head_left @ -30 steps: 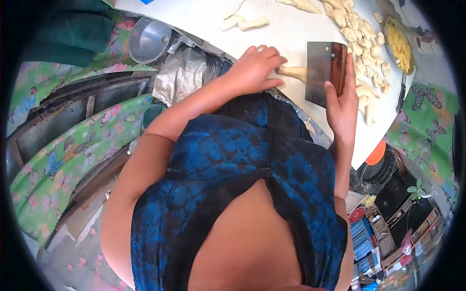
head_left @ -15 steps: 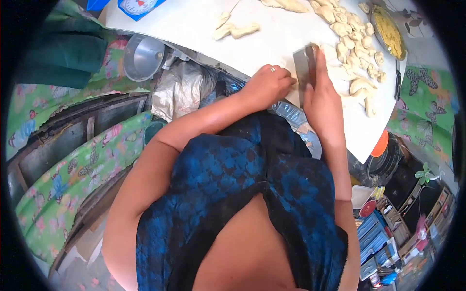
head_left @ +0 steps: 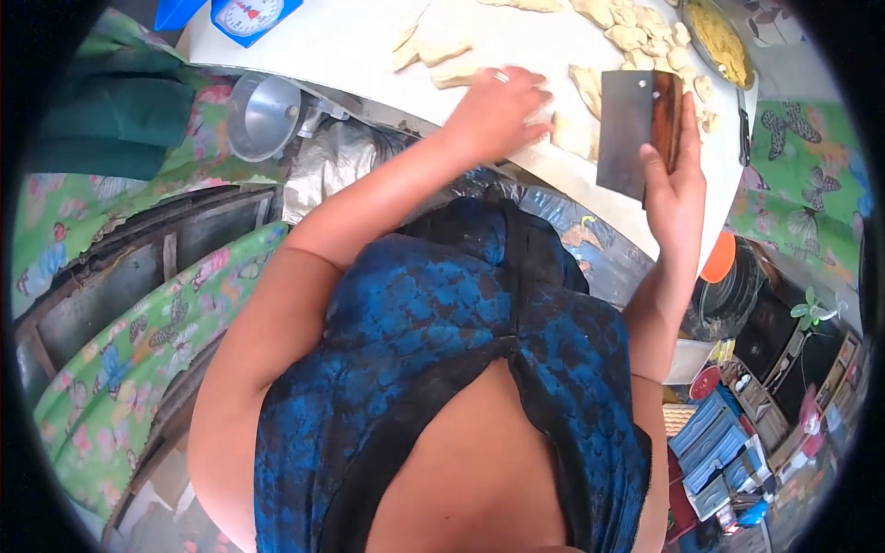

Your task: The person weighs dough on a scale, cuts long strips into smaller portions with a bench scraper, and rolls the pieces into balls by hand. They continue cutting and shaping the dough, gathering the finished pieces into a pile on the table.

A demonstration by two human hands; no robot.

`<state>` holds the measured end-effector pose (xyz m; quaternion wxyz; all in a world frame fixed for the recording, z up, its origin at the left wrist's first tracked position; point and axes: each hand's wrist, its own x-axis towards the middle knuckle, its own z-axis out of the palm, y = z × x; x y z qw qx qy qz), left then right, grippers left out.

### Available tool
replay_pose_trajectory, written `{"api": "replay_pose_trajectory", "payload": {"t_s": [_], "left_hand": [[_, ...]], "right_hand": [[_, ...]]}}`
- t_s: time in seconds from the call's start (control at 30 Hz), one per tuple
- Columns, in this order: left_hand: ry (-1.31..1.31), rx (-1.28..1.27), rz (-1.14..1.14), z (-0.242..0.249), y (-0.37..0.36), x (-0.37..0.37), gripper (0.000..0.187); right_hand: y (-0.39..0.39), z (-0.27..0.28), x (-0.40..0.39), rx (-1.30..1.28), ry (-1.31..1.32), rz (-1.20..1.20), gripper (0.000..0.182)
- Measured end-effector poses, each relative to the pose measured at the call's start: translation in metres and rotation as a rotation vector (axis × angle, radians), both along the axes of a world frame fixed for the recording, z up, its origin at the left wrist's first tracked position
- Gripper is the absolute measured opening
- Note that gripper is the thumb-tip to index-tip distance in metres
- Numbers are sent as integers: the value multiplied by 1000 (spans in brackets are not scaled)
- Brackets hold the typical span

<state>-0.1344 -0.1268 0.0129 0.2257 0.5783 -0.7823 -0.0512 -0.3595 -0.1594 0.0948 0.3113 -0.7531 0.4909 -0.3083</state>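
My right hand [head_left: 678, 189] grips a dough scraper [head_left: 627, 134] by its dark wooden edge, with the metal blade facing left. My left hand [head_left: 501, 112], a ring on one finger, is over the table's near edge with its fingers spread and slightly blurred. A flat piece of dough [head_left: 575, 135] lies between the hands, and a dough strip [head_left: 454, 78] lies just beyond my left hand. Another dough piece [head_left: 584, 88] lies by the blade. Many small dough lumps [head_left: 653, 39] are heaped farther back on the right.
The white table [head_left: 341, 46] carries a blue scale [head_left: 251, 17] at the back left, a bowl of yellow filling [head_left: 717, 44] at the right and a black-handled tool [head_left: 744, 136] at the right edge. A metal pot [head_left: 265, 115] stands below left.
The scraper has moved right and turned its flat face upward in my right hand. My left hand has moved up and left, and its fingers have spread. Dough now shows between the hands.
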Motion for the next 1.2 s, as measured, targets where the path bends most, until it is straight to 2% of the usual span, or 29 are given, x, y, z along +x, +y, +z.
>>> {"api": "replay_pose_trajectory", "payload": {"t_s": [0.07,0.1,0.2,0.43,0.53,0.63,0.67,0.77,0.83,0.9,0.93,1.0,1.07,1.13,1.2], "left_hand": [[138,75,-120,-6,-3,-25,42],[185,0,-129,-12,-4,-36,38],[129,39,-171,-24,-5,-44,35],[203,36,-202,-21,8,-39,28],[214,25,-166,-24,12,-40,25],[220,19,-167,-22,13,-31,24],[217,6,-169,-20,14,-29,24],[277,89,-8,-13,19,-11,26],[221,16,138,-13,19,14,33],[21,-109,263,-3,18,22,37],[27,-102,266,0,15,18,37],[74,-161,88,3,2,0,38],[73,2,-139,1,-11,-27,44],[148,-4,-254,-6,-18,-55,43],[144,5,-268,-16,-19,-68,42]], "right_hand": [[14,6,8,50,130,-37,69],[19,10,12,103,159,-42,69],[30,9,15,130,202,-34,68],[42,3,17,91,245,72,68],[30,-12,31,-3,310,111,69],[-13,-3,67,176,488,105,68],[-30,-18,72,-15,381,165,67],[-48,-11,83,62,434,184,67],[-34,-13,64,-192,-36,204,66],[-22,1,34,-91,-26,96,67],[-16,6,20,-15,-9,33,67],[-4,12,-3,51,47,-2,67],[8,16,-14,114,104,-40,67],[17,15,-20,169,166,-98,67],[22,6,-25,147,152,-100,68]]}}
